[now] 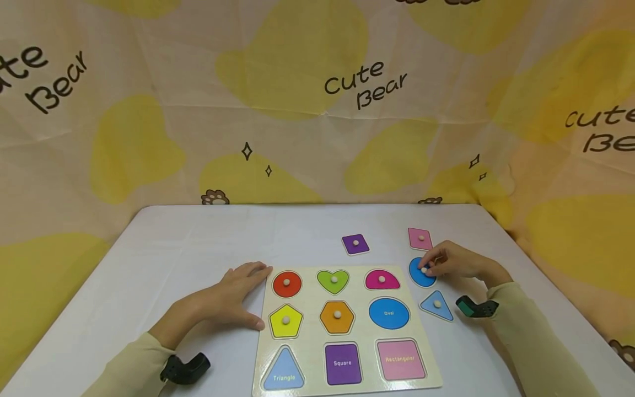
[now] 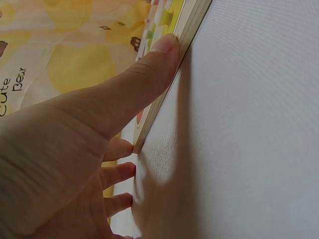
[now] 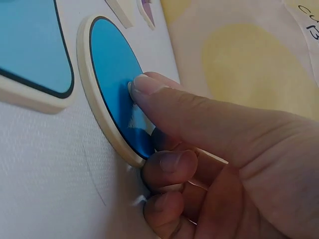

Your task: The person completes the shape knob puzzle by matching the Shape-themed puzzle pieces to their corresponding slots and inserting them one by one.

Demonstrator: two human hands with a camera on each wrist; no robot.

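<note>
My right hand (image 1: 453,262) pinches the small knob of a blue oval puzzle piece (image 3: 109,74), which lies at the right of the puzzle board (image 1: 307,347). In the right wrist view the thumb and a fingertip meet at the knob, while the other fingers curl by the piece's edge. At the board's left side my left hand (image 1: 228,300) rests with its fingers extended, the thumb touching the edge. Red circle (image 1: 280,292), green heart, magenta semicircle, yellow pentagon and orange hexagon pieces sit in the board. Its oval (image 1: 382,320), triangle, square and rectangle recesses show printed labels.
Loose on the white table (image 1: 223,231) lie a purple square piece (image 1: 351,250) behind the board, a pink rectangle piece (image 1: 415,242) behind the oval, and a light blue triangle piece (image 1: 440,312) in front of it. A printed cloth (image 1: 297,66) hangs beyond the table.
</note>
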